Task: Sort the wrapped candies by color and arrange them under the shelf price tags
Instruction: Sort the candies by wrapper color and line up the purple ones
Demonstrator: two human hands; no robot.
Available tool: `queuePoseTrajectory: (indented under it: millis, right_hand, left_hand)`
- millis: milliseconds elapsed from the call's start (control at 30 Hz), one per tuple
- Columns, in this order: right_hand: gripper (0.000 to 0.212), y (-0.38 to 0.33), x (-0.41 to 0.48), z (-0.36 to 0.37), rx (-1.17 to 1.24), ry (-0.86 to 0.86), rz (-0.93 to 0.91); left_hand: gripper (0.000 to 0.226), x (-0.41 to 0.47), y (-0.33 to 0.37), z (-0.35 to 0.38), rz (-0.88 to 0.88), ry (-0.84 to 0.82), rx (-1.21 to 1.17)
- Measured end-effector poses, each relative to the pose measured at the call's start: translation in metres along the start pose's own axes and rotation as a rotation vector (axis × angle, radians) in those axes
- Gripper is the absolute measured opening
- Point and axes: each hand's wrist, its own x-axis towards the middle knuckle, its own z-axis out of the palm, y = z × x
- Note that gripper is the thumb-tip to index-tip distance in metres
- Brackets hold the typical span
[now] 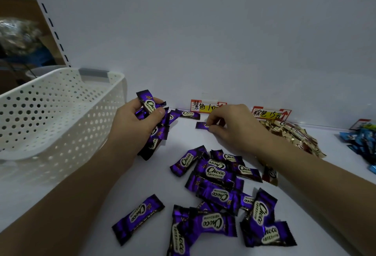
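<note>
The head camera looks down at a flat white shelf [183,139] with a white back wall. The left hand [138,121] is near the back, and its fingers and thumb are curled tight around a bunch of shiny purple wrapped candies [148,103] that stick out above and below the fist. The right hand [234,125] reaches toward the wall, and its thumb and first finger pinch the end of one small purple wrapped candy [201,125] that lies flat on the shelf. This candy is just under the paper price tag with a yellow stripe and purple writing [205,106]. Another purple candy [187,114] lies beside it against the wall. Closer to the camera, many loose purple candies [219,184] lie in a messy heap between the two arms, and a single purple candy [138,219] lies apart on the left. To the right, a pile of brown and gold wrapped candies [291,135] sits under a second price tag with brown writing [268,113]. At the far right edge is a pile of blue wrapped candies [364,139]. A white plastic basket with round holes [50,113] stands at the left, tipped toward the shelf.
</note>
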Motion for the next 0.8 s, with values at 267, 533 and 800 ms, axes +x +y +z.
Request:
queuePoseTrajectory:
  millis: [267, 533, 800]
  right_hand:
    - [0.018, 0.019, 0.014, -0.011, 0.067, -0.04, 0.071]
    - [0.016, 0.011, -0.006, -0.004, -0.031, 0.077, -0.062]
    - [0.021, 0.008, 0.012, 0.006, -0.165, 0.084, -0.066]
  left_hand:
    - [0.014, 0.001, -0.001, 0.0, 0.01, -0.01, -0.002]
    - [0.014, 0.0, 0.0, 0.002, 0.007, -0.014, -0.014]
    - [0.014, 0.0, -0.002, 0.001, 0.018, -0.013, 0.002]
